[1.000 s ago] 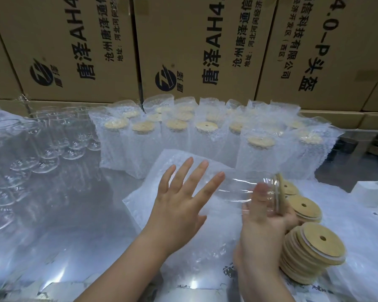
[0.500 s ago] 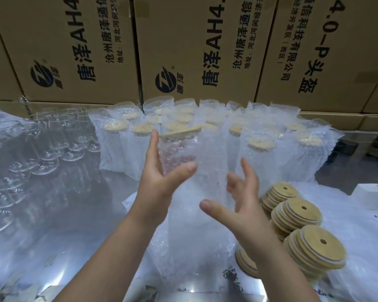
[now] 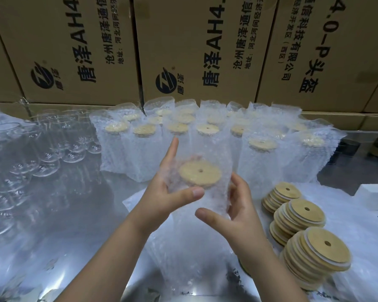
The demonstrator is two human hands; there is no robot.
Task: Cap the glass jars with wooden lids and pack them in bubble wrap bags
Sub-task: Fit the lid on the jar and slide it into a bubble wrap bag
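A capped glass jar sits inside a bubble wrap bag, held up in mid-air at the centre; its round wooden lid with a centre hole shows through the bag. My left hand grips the bagged jar from the left, thumb across the front and fingers behind. My right hand holds it from the right, thumb underneath. Several bagged capped jars stand in rows behind. Stacks of loose wooden lids lie at the right. Bare glass jars stand at the left.
Cardboard boxes form a wall along the back. A pile of flat bubble wrap bags lies under my hands on the shiny metal table. A white box stands at the right edge.
The jar went from bare and sideways in my right hand into a bubble wrap bag. Both hands have since lowered the bagged jar and tilted its lid toward me.
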